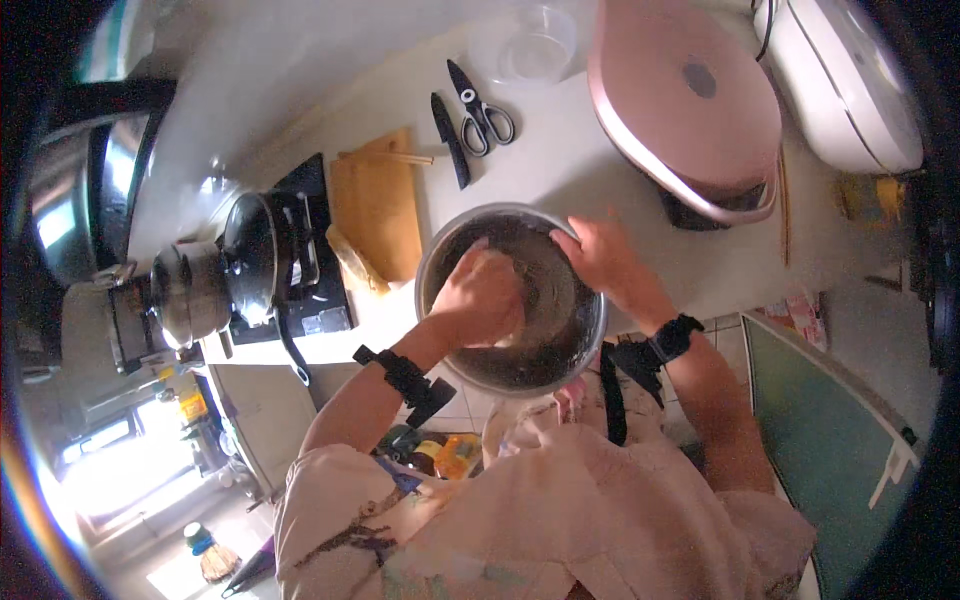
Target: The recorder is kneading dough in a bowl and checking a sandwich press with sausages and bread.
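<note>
A round metal mixing bowl (517, 380) sits at the counter's front edge, before my body. Inside it, my left hand (480, 296) presses with curled fingers on a pale mass (504, 335), probably dough, which is mostly covered by the hand; whether the fingers grip it is not clear. My right hand (600, 251) holds the bowl's rim at the upper right, thumb over the edge. Smears coat the inner wall of the bowl. Dark straps with small devices circle both wrists.
Beyond the bowl lie kitchen scissors (480, 120), a black knife (450, 141) and a clear plastic bowl (532, 52). A wooden cutting board (386, 210) with chopsticks is at left, near a lidded pan (251, 255) on a black stove (326, 300). A pink appliance (675, 97) stands at right.
</note>
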Demonstrator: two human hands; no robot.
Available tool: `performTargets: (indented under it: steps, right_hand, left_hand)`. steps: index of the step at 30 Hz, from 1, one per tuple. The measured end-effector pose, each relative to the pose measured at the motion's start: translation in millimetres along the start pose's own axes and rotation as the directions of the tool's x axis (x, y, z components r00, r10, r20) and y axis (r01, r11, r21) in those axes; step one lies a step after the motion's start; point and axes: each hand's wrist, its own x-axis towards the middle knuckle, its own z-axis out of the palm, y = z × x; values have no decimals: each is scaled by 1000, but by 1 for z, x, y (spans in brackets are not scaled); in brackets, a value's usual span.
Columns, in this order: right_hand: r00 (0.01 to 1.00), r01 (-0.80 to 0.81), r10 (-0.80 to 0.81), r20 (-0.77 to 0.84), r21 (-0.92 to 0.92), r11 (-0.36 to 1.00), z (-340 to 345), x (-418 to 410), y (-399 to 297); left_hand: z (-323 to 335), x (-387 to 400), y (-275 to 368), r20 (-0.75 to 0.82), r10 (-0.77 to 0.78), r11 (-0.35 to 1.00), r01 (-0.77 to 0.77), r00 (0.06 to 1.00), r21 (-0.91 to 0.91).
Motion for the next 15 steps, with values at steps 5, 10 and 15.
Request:
performTargets:
  steps: [5,10,15]
  right_hand:
    - [994,-108,107,18,13,994,10,0,6]
    - [997,-80,80,-23,-14,997,18,1,14]
    - [986,-165,165,2,45,985,16,3,6]
  left_hand:
    - [33,19,-4,-208,86,993,-102,974,-66]
    - [56,57,-2,-273,78,992,-103,959,-77]
    - [46,77,8,-430,-73,986,1,900,-166]
